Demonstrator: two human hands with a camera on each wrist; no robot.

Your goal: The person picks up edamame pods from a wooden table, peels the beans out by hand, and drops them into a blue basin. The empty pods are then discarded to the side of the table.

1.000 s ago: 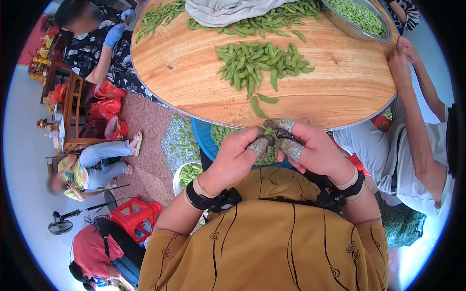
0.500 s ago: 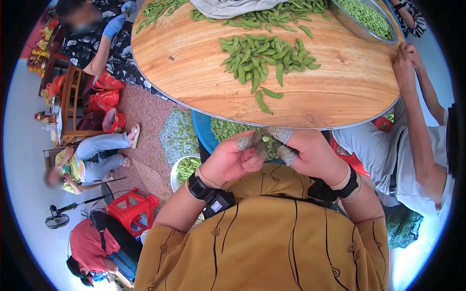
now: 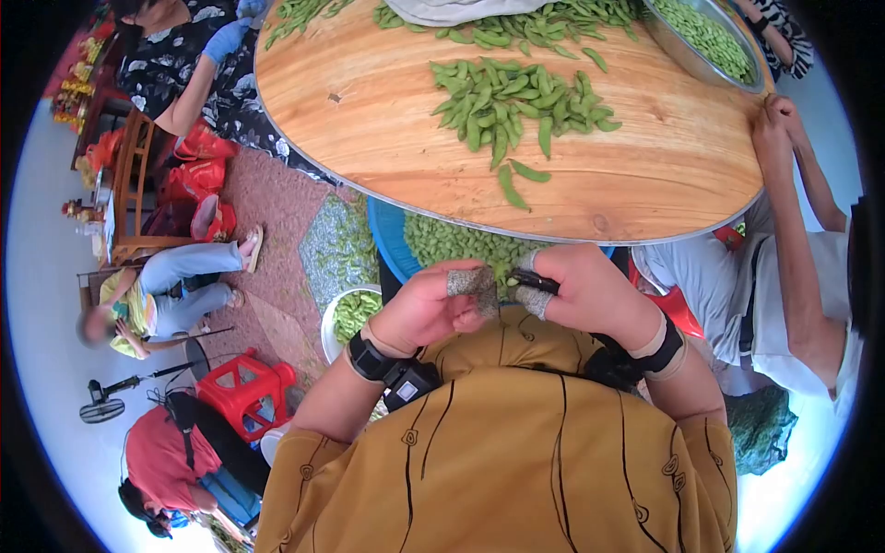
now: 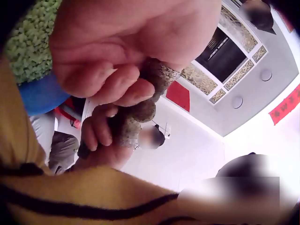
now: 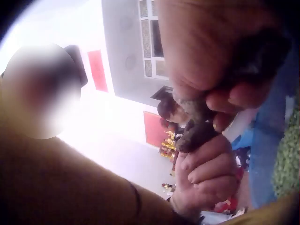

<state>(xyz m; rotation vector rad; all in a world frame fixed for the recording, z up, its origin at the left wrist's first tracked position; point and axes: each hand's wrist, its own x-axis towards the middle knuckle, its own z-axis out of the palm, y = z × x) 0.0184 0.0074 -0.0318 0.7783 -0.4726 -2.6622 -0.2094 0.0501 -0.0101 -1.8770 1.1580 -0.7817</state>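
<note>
While the left hand bends its fingers beside a green piece, whether gripping it I cannot tell, the right hand pinches a dark object; both appear over the blue basin, probably so beans drop inside. At twelve o'clock the table hides its far side and bears green pods; white bowl at nine, steel bowl at one.

Your bare left forearm and bare right forearm angle inward ahead of your torso. Your black-banded left wrist and black-banded right wrist turn your left hand and right hand toward each other, their grey-wrapped fingertips close together. Your left hand's unwrapped fingers curl toward the palm; your right hand's fingers bend inward, gripping something small and black.
</note>
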